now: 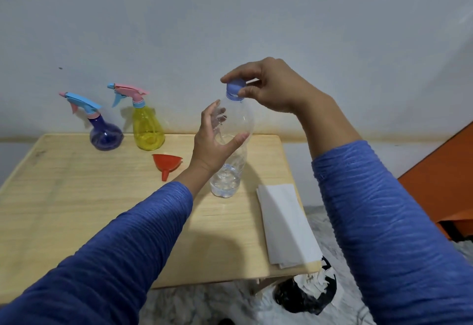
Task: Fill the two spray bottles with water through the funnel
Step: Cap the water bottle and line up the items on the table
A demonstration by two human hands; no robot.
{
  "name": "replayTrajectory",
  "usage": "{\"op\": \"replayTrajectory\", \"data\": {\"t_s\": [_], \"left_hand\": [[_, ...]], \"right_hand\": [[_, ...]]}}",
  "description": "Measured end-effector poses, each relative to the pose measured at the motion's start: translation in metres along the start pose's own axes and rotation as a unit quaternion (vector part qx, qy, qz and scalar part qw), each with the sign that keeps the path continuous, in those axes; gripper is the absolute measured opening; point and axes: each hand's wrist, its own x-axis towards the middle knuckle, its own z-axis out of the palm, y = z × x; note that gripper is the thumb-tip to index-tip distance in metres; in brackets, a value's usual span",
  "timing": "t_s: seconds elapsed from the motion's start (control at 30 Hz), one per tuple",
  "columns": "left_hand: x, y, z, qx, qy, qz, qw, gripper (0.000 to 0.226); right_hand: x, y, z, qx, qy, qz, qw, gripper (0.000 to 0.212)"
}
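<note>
Nearest, at five o'clock on the wooden table (pixel 76 196), lies a folded white paper towel (pixel 286 225). At the centre stands a clear water bottle (pixel 231 160), water low in its base. The left hand (pixel 213 143) wraps fingers and thumb around its middle; the right hand (pixel 268 86) pinches the blue cap (pixel 235 91) on its neck. Just left, at nine o'clock of the bottle, an orange funnel (pixel 167 163) lies on its side. Farthest, toward eleven o'clock by the wall, stand the yellow spray bottle (pixel 148 127) and, to its left, the purple spray bottle (pixel 105 132), both capped.
</note>
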Motion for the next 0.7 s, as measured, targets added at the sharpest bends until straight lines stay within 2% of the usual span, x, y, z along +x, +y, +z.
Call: {"op": "replayTrajectory", "data": {"t_s": [0.07, 0.2, 0.33, 0.6, 0.7], "left_hand": [[-0.001, 0.001, 0.000, -0.002, 0.001, -0.001, 1.000, 0.090], [-0.001, 0.001, -0.002, -0.002, 0.000, -0.009, 1.000, 0.088], [-0.002, 0.003, -0.003, -0.012, -0.005, -0.017, 1.000, 0.090], [-0.003, 0.004, -0.003, -0.008, -0.004, -0.017, 1.000, 0.089], [-0.003, 0.005, -0.004, -0.015, -0.002, -0.018, 1.000, 0.090]], "right_hand": [[0.002, -0.001, 0.004, -0.012, 0.025, 0.009, 1.000, 0.028], [0.001, -0.001, 0.021, -0.015, 0.102, 0.039, 0.994, 0.036], [-0.004, 0.003, 0.023, 0.121, 0.068, 0.046, 0.989, 0.036], [-0.004, 0.006, 0.031, 0.166, 0.090, 0.054, 0.981, 0.021], [-0.003, 0.003, 0.041, 0.176, 0.128, 0.078, 0.973, 0.025]]}}
